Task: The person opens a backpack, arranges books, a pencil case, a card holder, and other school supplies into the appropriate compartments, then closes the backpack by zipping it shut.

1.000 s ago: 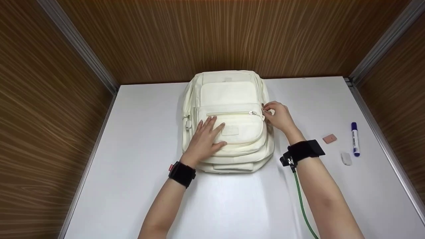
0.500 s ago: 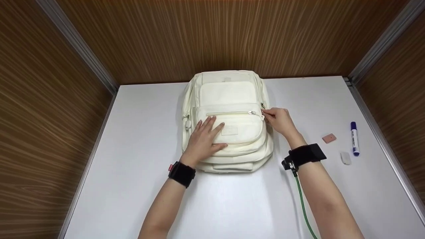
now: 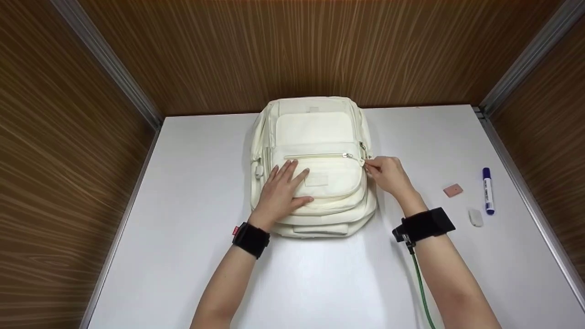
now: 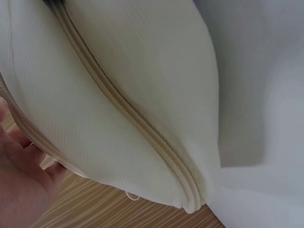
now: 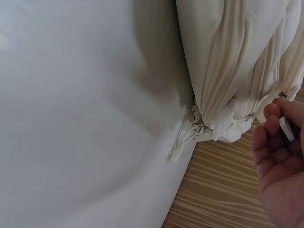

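The cream backpack (image 3: pixel 320 171) lies on the desk (image 3: pixel 196 196), its top at the far edge and about midway between the left and right edges. My left hand (image 3: pixel 278 194) rests flat on its front, fingers straight and spread, gripping nothing. My right hand (image 3: pixel 388 174) is at the bag's right side, thumb and curled fingertips pinching a small pale tab (image 5: pixel 287 128) — a zip pull, I think, though its link to the slider is hidden.

If I drew on it, the likeliest trouble would be cloth: the side looks slack and folded near the zip sliders, so a fold could catch in the teeth. The tab is small and held only by the tips, so an angled tug could slip it free. With just my flat palm bracing the bag, a hard pull might swivel it. My green cable (image 3: pixel 422 288) could drag at my wrist too. Toward the right edge, the marker (image 3: pixel 488 191) could roll — should my forearm swing wide and knock it.
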Tool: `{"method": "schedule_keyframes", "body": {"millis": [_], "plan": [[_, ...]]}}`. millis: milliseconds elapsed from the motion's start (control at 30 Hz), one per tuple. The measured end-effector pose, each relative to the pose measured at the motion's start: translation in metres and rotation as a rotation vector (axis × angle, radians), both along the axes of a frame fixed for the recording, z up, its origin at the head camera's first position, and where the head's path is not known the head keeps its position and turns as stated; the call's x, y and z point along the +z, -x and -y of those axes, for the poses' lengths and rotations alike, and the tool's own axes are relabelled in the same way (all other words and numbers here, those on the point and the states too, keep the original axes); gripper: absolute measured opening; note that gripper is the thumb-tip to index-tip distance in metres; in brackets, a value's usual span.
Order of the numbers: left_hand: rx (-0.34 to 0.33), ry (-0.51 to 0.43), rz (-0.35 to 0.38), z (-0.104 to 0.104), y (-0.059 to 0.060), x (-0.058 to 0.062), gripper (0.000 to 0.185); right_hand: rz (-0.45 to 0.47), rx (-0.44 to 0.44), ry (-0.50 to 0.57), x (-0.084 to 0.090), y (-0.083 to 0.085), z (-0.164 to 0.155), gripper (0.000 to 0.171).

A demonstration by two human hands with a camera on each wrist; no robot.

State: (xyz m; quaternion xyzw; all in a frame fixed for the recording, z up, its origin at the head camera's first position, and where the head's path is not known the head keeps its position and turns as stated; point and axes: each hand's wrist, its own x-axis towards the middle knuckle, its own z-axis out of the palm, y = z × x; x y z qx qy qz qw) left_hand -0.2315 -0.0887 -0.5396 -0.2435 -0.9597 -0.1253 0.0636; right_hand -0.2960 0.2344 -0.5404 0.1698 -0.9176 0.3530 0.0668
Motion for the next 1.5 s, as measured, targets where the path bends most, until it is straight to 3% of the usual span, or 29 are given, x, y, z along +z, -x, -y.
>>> {"method": "schedule_keyframes", "body": {"millis": [300, 533, 1067, 1267, 1500], "plan": [[0.034, -0.002, 0.007, -0.002, -0.001, -0.001, 0.078, 0.026, 0.053, -0.035, 0.004, -0.019, -0.004, 0.016], [0.04, -0.072, 0.052, -0.003, -0.002, -0.003, 0.077, 0.078, 0.098, -0.066, 0.012, -0.032, -0.003, 0.015], [0.076, -0.161, 0.051, -0.01, -0.003, -0.002, 0.074, 0.126, 0.15, 0.015, 0.023, -0.057, 0.006, 0.011], [0.088, -0.162, 0.09, -0.01, -0.007, 0.0, 0.083, 0.139, 0.159, 0.004, 0.023, -0.062, 0.009, 0.01], [0.134, -0.145, 0.077, -0.015, -0.006, 0.0, 0.081, 0.169, 0.225, 0.028, 0.024, -0.069, 0.017, 0.012]]}}
